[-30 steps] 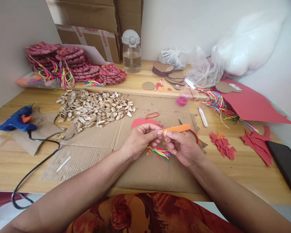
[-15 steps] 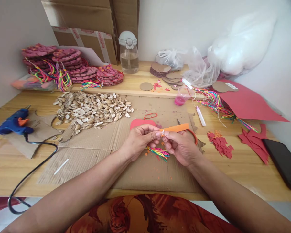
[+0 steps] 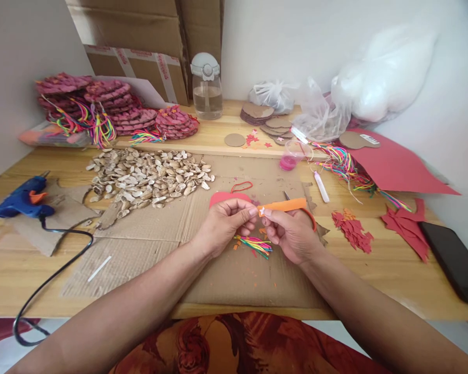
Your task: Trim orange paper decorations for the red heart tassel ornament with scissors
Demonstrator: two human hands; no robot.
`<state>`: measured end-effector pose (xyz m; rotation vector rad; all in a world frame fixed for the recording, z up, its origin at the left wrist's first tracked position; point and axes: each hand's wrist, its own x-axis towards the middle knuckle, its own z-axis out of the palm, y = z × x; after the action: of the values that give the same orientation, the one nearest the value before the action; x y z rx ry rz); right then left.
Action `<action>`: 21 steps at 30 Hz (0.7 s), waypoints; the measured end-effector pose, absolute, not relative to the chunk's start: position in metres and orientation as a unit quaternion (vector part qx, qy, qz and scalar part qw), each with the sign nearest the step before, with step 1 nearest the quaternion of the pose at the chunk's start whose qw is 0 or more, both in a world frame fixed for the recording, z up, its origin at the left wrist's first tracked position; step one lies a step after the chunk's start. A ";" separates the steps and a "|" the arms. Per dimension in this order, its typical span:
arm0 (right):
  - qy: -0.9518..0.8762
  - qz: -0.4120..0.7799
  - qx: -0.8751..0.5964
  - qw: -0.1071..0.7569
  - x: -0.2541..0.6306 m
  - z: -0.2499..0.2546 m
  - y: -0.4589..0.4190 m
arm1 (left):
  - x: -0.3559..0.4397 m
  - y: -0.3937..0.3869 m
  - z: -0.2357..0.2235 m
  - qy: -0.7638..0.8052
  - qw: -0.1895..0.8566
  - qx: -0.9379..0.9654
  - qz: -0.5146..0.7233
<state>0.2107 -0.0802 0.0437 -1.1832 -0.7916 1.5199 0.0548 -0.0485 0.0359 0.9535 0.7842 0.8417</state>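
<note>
Red lettering on the carton (image 3: 144, 80) tape (image 3: 163, 67) is too small for us to read; our left hand (image 3: 228, 223) and right hand (image 3: 290, 231) pinch a narrow orange strip (image 3: 288, 204), white star (image 3: 261, 211) near its left end, above cardboard (image 3: 234, 285).

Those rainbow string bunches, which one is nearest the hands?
The bunch on the cardboard, showing between the left hand and right hand. The other bunches are farther off, by the pink stacks and the red sheet.
</note>
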 end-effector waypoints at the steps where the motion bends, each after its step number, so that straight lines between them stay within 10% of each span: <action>1: -0.330 0.622 -0.495 0.509 0.211 0.044 -0.079 | 0.054 -0.048 0.036 0.359 0.731 0.434 0.386; 21: -0.350 0.563 -0.512 0.546 0.219 0.043 -0.071 | 0.052 -0.052 0.041 0.411 0.632 0.518 0.404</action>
<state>0.2187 -0.0706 0.0427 -1.2150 -0.8296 1.3352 0.0516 -0.0523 0.0411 1.1854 0.9395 0.9256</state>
